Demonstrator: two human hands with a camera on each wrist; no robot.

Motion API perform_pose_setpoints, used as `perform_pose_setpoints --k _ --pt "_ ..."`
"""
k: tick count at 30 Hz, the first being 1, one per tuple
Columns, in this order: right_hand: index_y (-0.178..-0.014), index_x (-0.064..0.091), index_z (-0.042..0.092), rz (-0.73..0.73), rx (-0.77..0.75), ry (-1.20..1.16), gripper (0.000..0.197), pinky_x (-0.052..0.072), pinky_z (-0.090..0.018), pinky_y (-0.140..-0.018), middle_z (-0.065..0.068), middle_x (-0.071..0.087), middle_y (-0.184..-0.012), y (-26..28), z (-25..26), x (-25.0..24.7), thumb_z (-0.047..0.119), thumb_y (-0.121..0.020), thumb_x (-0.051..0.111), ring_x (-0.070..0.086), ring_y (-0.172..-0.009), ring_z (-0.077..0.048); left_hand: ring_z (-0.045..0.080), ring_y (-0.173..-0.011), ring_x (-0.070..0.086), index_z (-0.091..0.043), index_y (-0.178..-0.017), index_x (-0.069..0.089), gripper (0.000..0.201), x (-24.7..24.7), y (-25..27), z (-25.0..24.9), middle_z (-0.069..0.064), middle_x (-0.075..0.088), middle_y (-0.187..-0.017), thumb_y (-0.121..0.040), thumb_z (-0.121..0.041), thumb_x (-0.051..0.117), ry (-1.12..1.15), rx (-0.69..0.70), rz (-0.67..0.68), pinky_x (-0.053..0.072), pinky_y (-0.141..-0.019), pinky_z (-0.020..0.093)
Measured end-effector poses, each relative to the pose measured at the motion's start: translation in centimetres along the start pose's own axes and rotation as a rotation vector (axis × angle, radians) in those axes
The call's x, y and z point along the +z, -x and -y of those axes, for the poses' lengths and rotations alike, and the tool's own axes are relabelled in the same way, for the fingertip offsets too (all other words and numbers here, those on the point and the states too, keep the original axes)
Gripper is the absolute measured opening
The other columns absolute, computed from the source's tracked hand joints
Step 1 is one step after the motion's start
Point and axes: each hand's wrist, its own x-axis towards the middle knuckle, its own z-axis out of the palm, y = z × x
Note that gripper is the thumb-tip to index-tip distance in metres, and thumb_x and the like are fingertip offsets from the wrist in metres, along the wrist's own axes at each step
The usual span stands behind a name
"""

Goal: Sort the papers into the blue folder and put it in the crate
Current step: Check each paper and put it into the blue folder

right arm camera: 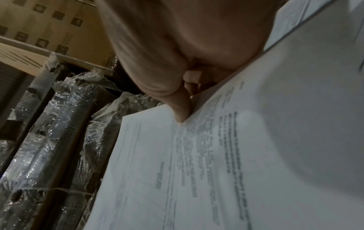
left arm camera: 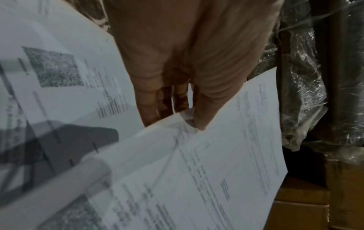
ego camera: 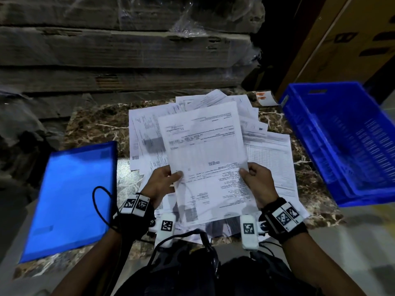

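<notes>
Holding one sheet (ego camera: 203, 150) up, the left hand (ego camera: 162, 182) and right hand (ego camera: 258, 182) pinch its two sides. Under it lies the paper pile (ego camera: 269, 150). The folder (ego camera: 70, 195) lies left of the hands, the crate (ego camera: 342, 142) right.

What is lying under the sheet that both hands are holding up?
Under the held sheet a loose pile of printed papers spreads over the marble surface. The left hand and right hand pinch its edges. The pile's middle is covered.
</notes>
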Motion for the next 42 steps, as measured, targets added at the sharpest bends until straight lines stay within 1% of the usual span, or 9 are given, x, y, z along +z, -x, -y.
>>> perform_pose_setpoints --k 4,8,12,16,21,26,32,38,42 --pt "-0.088 0.067 0.01 0.06 0.024 -0.03 0.012 0.049 -0.035 -0.078 -0.024 0.068 -0.091 0.2 -0.5 0.4 0.0 -0.09 0.061 0.06 -0.083 -0.02 0.024 -0.079 0.061 -0.005 -0.107 0.063 0.017 -0.1 0.0 0.3 0.007 0.067 -0.086 -0.093 -0.01 0.055 -0.013 0.002 -0.044 0.05 -0.071 0.034" --pt "-0.08 0.064 0.01 0.041 0.067 0.089 0.015 0.044 -0.019 -0.058 -0.012 0.061 -0.068 -0.4 -2.1 -0.5 -0.001 -0.091 0.059 0.054 -0.058 -0.007 0.024 -0.077 0.056 -0.002 -0.11 0.062 0.019 -0.2 -0.3 1.1 0.009 0.062 -0.083 -0.094 -0.008 0.054 -0.022 0.004 -0.104 0.046 -0.07 0.032" --pt "-0.101 0.068 0.013 -0.246 0.151 0.274 0.015 0.049 -0.036 -0.081 -0.009 0.067 -0.102 -2.8 -4.0 -3.9 0.011 -0.088 0.062 0.06 -0.091 -0.025 0.029 -0.085 0.057 -0.002 -0.106 0.063 0.017 -0.8 -0.8 1.9 0.017 0.062 -0.092 -0.093 -0.009 0.055 -0.051 -0.024 -0.151 0.046 -0.08 0.044" --pt "-0.132 0.047 0.009 -0.344 0.317 0.668 0.056 0.042 -0.047 -0.101 -0.018 0.046 -0.136 -5.8 -5.3 -7.7 0.036 -0.086 0.064 0.046 -0.123 -0.038 0.03 -0.087 0.054 0.005 -0.111 0.059 0.021 -1.1 -0.9 2.2 0.019 0.059 -0.096 -0.093 -0.004 0.053 -0.027 -0.057 -0.161 0.046 -0.078 0.039" --pt "-0.138 0.032 0.002 -0.421 0.445 0.887 0.082 0.024 -0.052 -0.111 -0.021 0.022 -0.149 -7.0 -5.5 -8.7 0.047 -0.08 0.07 0.021 -0.138 -0.039 0.033 -0.09 0.053 0.01 -0.117 0.055 0.028 -1.0 -1.3 2.3 0.022 0.057 -0.1 -0.093 -0.003 0.052 -0.013 -0.077 -0.169 0.046 -0.079 0.041" --pt "-0.138 0.032 0.004 -0.401 0.461 0.885 0.089 0.021 -0.052 -0.112 -0.02 0.019 -0.15 -7.8 -5.7 -9.5 0.051 -0.075 0.073 0.018 -0.14 -0.038 0.032 -0.09 0.054 0.009 -0.111 0.057 0.022 -0.9 -1.6 2.2 0.021 0.057 -0.1 -0.093 -0.003 0.053 0.007 -0.081 -0.171 0.045 -0.086 0.048" --pt "-0.142 0.024 0.008 -0.393 0.444 0.82 0.101 0.024 -0.055 -0.112 -0.023 0.015 -0.153 -8.6 -5.9 -9.9 0.047 -0.068 0.08 0.017 -0.14 -0.042 0.026 -0.08 0.053 0.002 -0.101 0.058 0.011 -0.7 -1.8 1.9 0.018 0.054 -0.094 -0.093 -0.003 0.052 0.0 -0.073 -0.158 0.047 -0.072 0.035" --pt "-0.138 0.031 0.007 -0.446 0.425 0.709 0.081 0.032 -0.053 -0.109 -0.022 0.016 -0.151 -9.1 -6.2 -10.1 0.024 -0.075 0.079 0.019 -0.139 -0.041 0.032 -0.091 0.056 0.004 -0.106 0.059 0.018 -1.2 -2.1 1.7 0.02 0.059 -0.099 -0.093 -0.006 0.055 -0.03 -0.084 -0.167 0.047 -0.089 0.052" --pt "-0.129 0.04 0.004 -0.48 0.363 0.654 0.06 0.04 -0.05 -0.105 -0.023 0.025 -0.142 -8.7 -6.0 -9.9 0.009 -0.075 0.066 0.033 -0.128 -0.044 0.03 -0.088 0.055 0.002 -0.104 0.06 0.015 -1.3 -2.2 1.5 0.018 0.058 -0.096 -0.093 -0.007 0.055 -0.043 -0.079 -0.178 0.047 -0.082 0.043"
